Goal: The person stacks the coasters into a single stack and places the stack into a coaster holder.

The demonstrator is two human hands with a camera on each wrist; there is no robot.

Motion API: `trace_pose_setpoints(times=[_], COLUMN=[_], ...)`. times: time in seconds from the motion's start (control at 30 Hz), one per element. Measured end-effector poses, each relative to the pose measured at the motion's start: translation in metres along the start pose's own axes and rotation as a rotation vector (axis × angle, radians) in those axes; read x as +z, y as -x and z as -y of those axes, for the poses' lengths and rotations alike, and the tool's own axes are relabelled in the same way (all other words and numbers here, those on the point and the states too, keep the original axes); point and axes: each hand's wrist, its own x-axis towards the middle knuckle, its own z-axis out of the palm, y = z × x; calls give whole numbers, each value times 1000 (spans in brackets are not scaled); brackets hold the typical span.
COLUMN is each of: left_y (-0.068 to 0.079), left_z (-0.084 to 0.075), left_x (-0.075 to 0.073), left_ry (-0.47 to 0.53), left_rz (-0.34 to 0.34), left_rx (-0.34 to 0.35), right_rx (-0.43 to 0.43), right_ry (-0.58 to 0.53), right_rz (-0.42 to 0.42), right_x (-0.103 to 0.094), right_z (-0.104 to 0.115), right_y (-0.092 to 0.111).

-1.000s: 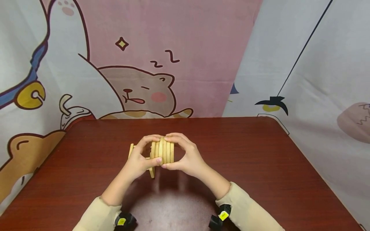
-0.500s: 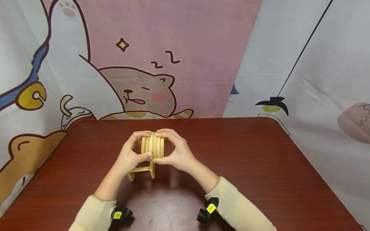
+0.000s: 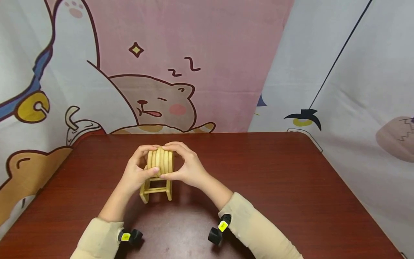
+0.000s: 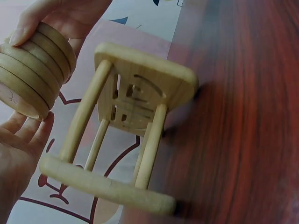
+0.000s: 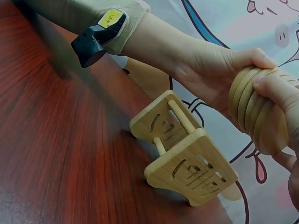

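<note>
A stack of several round wooden coasters [image 3: 160, 160] is held on edge between my two hands. My left hand [image 3: 134, 172] grips the left side, its thumb low on the rims and its fingers over the top. From the right, my right hand [image 3: 190, 167] holds the same stack in a like way. Below stands a small light-wood rack [image 3: 156, 190], two side panels joined by round rods. In the left wrist view the stack [image 4: 35, 70] is apart from the rack [image 4: 107, 184]. Cut-out slots show in the rack's panel [image 5: 191, 170] in the right wrist view.
The rack stands on a dark red-brown wooden table [image 3: 275, 187]. A cloth backdrop [image 3: 226, 54] with cartoon animals hangs behind the table's far edge. Small black cameras [image 3: 130, 236] are strapped to both wrists over beige sleeves [image 3: 258, 228].
Both hands have moved left and slightly up with the coaster stack, from right of the rack to above it. The rack, partly covered by the left hand before, now shows more of its front.
</note>
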Motion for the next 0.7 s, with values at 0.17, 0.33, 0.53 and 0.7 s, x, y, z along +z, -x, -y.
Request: trace_pose_setpoints(times=[0.17, 0.33, 0.53, 0.7], left_y=[4, 10, 16, 18], left_z=[2, 5, 8, 9], left_x=[-6, -10, -14, -16], left_ry=[-10, -3, -29, -21], left_rz=[-19, -25, -54, -69], left_rx=[4, 4, -25, -43], right_rx=[1, 12, 14, 3], right_ry=[-3, -7, 20, 30], right_rz=[3, 13, 19, 23], right_x=[7, 8, 9, 16], right_z=[2, 23, 34, 17], right_y=[-4, -6, -8, -7])
